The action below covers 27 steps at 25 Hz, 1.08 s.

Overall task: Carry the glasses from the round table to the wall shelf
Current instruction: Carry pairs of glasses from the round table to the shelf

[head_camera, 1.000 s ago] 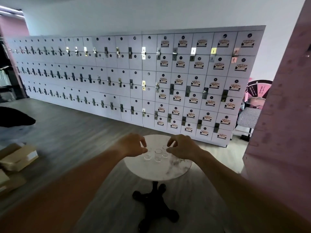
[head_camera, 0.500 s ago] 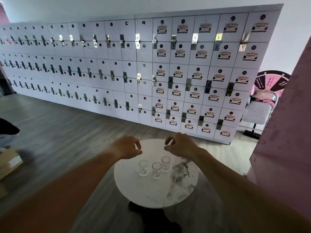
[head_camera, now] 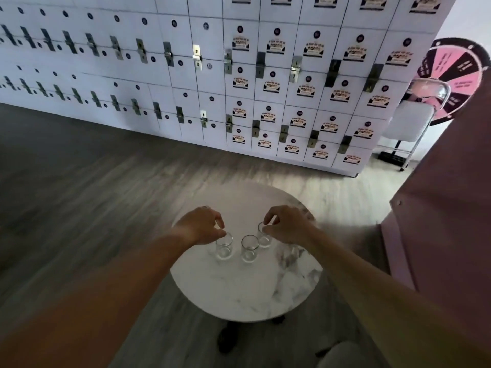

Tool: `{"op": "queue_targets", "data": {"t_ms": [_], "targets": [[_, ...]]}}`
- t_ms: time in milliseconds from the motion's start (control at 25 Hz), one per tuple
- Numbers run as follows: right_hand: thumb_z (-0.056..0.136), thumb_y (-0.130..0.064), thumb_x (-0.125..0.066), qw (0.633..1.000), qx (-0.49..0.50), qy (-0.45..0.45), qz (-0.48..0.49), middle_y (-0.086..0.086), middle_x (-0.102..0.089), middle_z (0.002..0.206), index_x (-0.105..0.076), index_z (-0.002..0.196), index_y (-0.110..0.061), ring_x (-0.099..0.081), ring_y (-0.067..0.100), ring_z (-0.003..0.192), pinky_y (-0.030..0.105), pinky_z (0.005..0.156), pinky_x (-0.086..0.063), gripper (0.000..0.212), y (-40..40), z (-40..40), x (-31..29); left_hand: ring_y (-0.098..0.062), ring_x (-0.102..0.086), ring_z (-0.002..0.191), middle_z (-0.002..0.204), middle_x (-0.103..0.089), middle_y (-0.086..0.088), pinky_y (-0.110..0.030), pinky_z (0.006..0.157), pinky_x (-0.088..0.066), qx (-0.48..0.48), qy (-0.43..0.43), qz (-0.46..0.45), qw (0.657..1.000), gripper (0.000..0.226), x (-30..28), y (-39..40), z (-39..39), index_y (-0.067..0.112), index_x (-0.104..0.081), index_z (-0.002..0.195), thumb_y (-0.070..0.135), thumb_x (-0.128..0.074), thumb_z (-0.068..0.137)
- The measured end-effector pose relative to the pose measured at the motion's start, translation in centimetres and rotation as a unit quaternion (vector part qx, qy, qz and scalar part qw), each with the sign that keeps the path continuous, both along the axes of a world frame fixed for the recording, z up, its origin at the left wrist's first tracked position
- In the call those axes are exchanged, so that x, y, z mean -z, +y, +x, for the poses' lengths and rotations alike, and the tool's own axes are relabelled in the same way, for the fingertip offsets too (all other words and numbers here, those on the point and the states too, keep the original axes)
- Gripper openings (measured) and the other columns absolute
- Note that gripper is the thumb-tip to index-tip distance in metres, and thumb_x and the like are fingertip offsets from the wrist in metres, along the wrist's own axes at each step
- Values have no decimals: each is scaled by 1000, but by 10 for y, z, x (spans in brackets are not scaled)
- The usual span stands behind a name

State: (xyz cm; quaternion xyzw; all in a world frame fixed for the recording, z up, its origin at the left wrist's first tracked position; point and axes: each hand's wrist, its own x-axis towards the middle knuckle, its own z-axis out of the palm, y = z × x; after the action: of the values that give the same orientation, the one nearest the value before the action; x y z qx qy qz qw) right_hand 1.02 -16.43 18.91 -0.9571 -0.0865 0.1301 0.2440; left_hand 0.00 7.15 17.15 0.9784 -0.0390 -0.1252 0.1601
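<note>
Three clear drinking glasses stand in a row on the round white marble table (head_camera: 239, 293). My left hand (head_camera: 202, 227) reaches down from the left, and its fingertips pinch the far rim of the left glass (head_camera: 224, 248). The middle glass (head_camera: 249, 249) stands free between my hands. My right hand (head_camera: 287, 224) comes in from the right, its thumb and fingers closed on the rim of the right glass (head_camera: 264, 239). All three glasses rest on the tabletop. No wall shelf is in view.
A long wall of white lockers (head_camera: 239, 75) runs across the back. A pink panel (head_camera: 446, 208) stands close on the right. A folding chair (head_camera: 406, 120) and a pink prize wheel (head_camera: 457, 73) sit at the back right. Grey wood floor (head_camera: 79, 195) lies to the left.
I have come closer to the table and look further down. Both hands have dropped from hovering above the glasses onto the rims of the outer two.
</note>
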Motion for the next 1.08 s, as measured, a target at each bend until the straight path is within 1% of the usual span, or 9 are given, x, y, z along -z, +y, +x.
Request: {"op": "queue_targets", "data": {"t_ms": [120, 240, 360, 440, 560, 680, 880, 1000, 1080], "targets": [[79, -28, -68, 999, 15, 40, -12, 0, -71, 102, -65, 83, -30, -65, 17, 92, 26, 73, -49, 5, 11, 22, 36, -17, -58, 101, 121, -56, 0, -30, 89, -46, 7, 30, -1, 1000, 26, 38, 7, 28, 30, -69, 105, 42, -68, 82], [81, -29, -66, 996, 28, 77, -37, 1, -71, 107, -70, 96, -27, -65, 21, 100, 25, 78, -47, 16, 21, 38, 77, -22, -58, 112, 131, -49, -3, -31, 94, -44, 14, 68, 0, 998, 34, 82, 14, 49, 29, -67, 112, 43, -69, 81], [83, -34, -66, 993, 33, 93, -58, 4, -68, 116, -69, 101, -27, -63, 24, 106, 28, 82, -45, 20, 30, 44, 117, -22, -58, 116, 134, -47, -3, -32, 98, -44, 25, 101, -8, 995, 36, 122, 18, 60, 29, -66, 114, 43, -69, 81], [86, -34, -64, 993, 30, 102, -59, 7, -64, 122, -69, 109, -24, -60, 28, 114, 30, 86, -45, 25, 34, 43, 136, -22, -57, 116, 134, -47, -3, -33, 99, -45, 31, 118, -10, 992, 36, 141, 19, 63, 28, -66, 115, 40, -69, 81], [87, -41, -62, 991, 32, 118, -59, 9, -61, 128, -67, 113, -26, -58, 29, 118, 33, 93, -47, 30, 38, 47, 160, -21, -58, 115, 132, -49, -3, -32, 99, -44, 42, 125, -12, 991, 34, 166, 22, 67, 28, -67, 113, 38, -69, 81], [87, -45, -62, 991, 36, 115, -54, 6, -64, 119, -70, 106, -27, -61, 27, 111, 33, 88, -48, 28, 40, 50, 178, -22, -59, 114, 128, -53, -3, -32, 98, -45, 43, 110, -21, 993, 30, 185, 24, 69, 28, -69, 110, 37, -70, 82], [89, -36, -66, 995, 37, 81, -53, 12, -68, 113, -76, 104, -17, -65, 30, 105, 32, 83, -48, 26, 44, 53, 195, -25, -59, 113, 124, -59, -5, -32, 94, -42, 31, 59, -57, 996, 24, 202, 24, 71, 21, -73, 104, 35, -72, 84], [90, -31, -69, 997, 37, 52, -46, 10, -67, 110, -76, 104, -19, -65, 27, 101, 28, 77, -43, 20, 45, 53, 199, -29, -61, 106, 116, -63, -9, -32, 86, -42, 35, 32, -72, 996, 21, 202, 23, 71, 14, -71, 100, 30, -69, 87], [90, -34, -69, 998, 27, 47, -44, 9, -65, 106, -73, 102, -18, -64, 26, 97, 28, 74, -40, 20, 47, 53, 195, -33, -62, 100, 109, -63, -12, -34, 82, -44, 44, 18, -80, 996, 20, 195, 26, 72, 13, -68, 96, 31, -68, 88]]}}
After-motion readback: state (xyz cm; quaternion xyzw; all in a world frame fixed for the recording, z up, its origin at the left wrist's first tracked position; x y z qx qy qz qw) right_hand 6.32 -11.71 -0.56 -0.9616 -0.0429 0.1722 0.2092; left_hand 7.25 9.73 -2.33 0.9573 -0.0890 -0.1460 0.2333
